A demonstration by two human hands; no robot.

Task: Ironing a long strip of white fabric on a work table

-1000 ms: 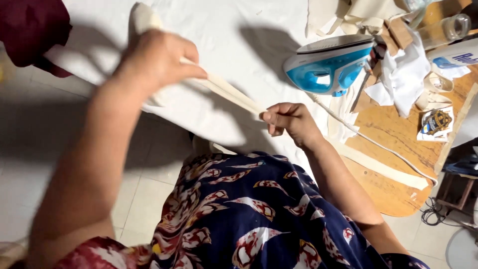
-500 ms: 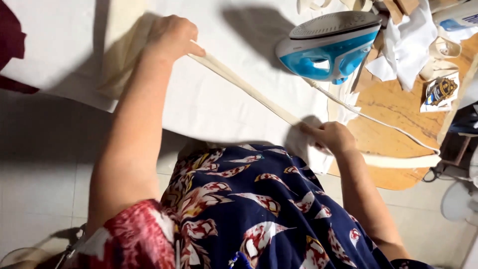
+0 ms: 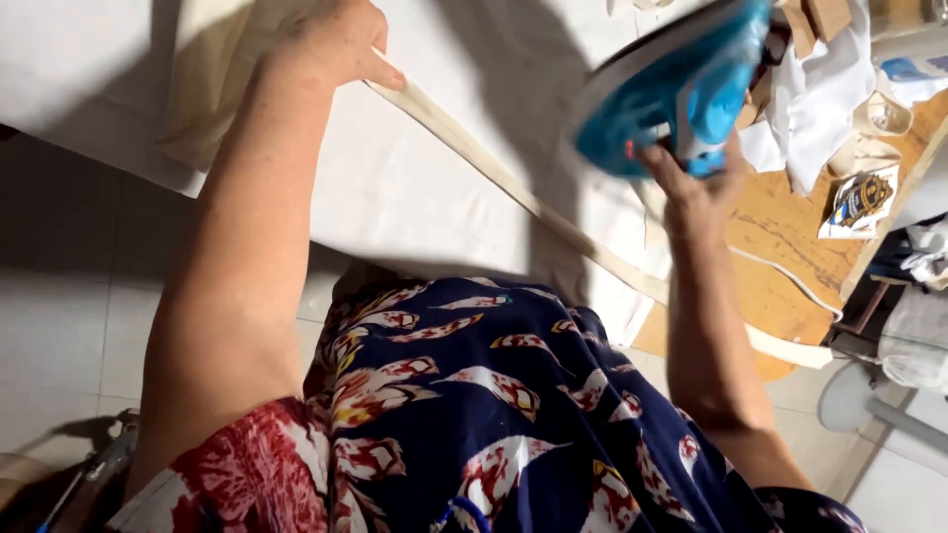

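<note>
Beneath both hands, a wide bench (image 3: 128, 89) draped in white cloth, seen from overhead, with a navy dress patterned in red and white leaves filling the lower view. Across the cloth, from the left grip down toward the bench edge below the right grip, a long cream fabric strip (image 3: 513, 188), pulled straight and lying flat. Under the left hand (image 3: 331, 39), a wider folded cream piece (image 3: 212, 89); left grip pressed down narrow on the strip's upper end, pinning it. Up and off the cloth now, in the right hand (image 3: 696, 188), a blue and white clothes iron (image 3: 676, 89), blurred with motion, handle closed inside the right grip; half a second ago standing unheld while that hand lay on the strip's lower end. Strip therefore anchored at one end only, with the iron raised just beside its middle stretch. Right of the iron, bare wooden board (image 3: 780, 227) with white cloth scraps (image 3: 820, 109) and a small printed packet (image 3: 859, 197).
</note>
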